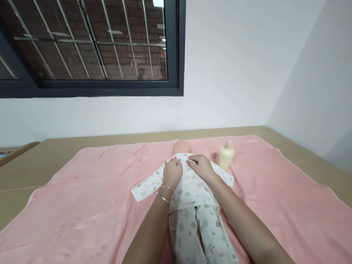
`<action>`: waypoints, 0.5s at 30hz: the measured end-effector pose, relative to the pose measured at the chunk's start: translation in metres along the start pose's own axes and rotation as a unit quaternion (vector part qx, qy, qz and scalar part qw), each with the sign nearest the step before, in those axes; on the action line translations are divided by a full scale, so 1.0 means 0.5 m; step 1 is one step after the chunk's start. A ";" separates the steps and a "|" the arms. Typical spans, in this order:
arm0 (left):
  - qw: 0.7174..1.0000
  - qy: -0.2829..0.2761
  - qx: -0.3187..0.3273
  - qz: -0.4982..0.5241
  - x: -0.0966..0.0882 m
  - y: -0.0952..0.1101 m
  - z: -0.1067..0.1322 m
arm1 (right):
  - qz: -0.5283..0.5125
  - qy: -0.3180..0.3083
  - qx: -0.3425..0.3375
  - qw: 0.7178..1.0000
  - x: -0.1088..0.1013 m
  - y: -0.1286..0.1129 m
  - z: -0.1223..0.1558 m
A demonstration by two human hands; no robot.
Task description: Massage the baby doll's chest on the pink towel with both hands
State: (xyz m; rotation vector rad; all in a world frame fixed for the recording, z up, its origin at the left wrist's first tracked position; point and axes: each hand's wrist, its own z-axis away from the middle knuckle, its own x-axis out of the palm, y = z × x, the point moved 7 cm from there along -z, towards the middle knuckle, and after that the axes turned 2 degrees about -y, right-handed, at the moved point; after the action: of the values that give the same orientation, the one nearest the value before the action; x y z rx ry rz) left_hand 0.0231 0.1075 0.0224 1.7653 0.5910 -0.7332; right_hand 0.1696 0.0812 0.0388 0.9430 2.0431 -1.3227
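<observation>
A baby doll point(181, 148) lies on its back, its head toward the wall. It wears a white printed long-sleeved shirt point(190, 194) and matching trousers point(187, 240). My left hand point(172, 173), with bangles at the wrist, is closed at the upper chest of the shirt, on the left side. Across from it, my right hand point(202, 167) pinches the shirt front just below the collar. A small gap separates the two hands. The exact bit of cloth between the fingers is hidden. The doll's sleeves stretch out to both sides.
Beside the doll's right-hand sleeve stands a cream pump bottle point(225, 155), tilted in view. A pink blanket point(76, 217) lies under everything, over a wooden surface point(55, 147). Behind are a white wall point(227, 76) and a dark-framed barred window point(105, 78).
</observation>
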 end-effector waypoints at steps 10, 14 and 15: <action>0.996 0.070 0.017 -0.056 0.018 -0.011 0.004 | 0.057 -0.038 0.032 0.997 0.018 0.025 -0.018; 0.994 0.072 0.017 -0.078 0.021 -0.019 -0.001 | 0.118 -0.088 0.051 0.988 0.023 0.025 -0.013; 0.994 0.072 0.023 -0.081 0.019 -0.015 0.000 | 0.136 -0.096 0.056 0.984 0.025 0.021 -0.011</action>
State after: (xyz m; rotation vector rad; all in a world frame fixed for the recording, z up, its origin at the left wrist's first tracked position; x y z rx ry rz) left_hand 0.0244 0.1102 0.0103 1.8377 0.8288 -0.7400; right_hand 0.1699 0.0926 0.0261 1.0572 1.6449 -1.3340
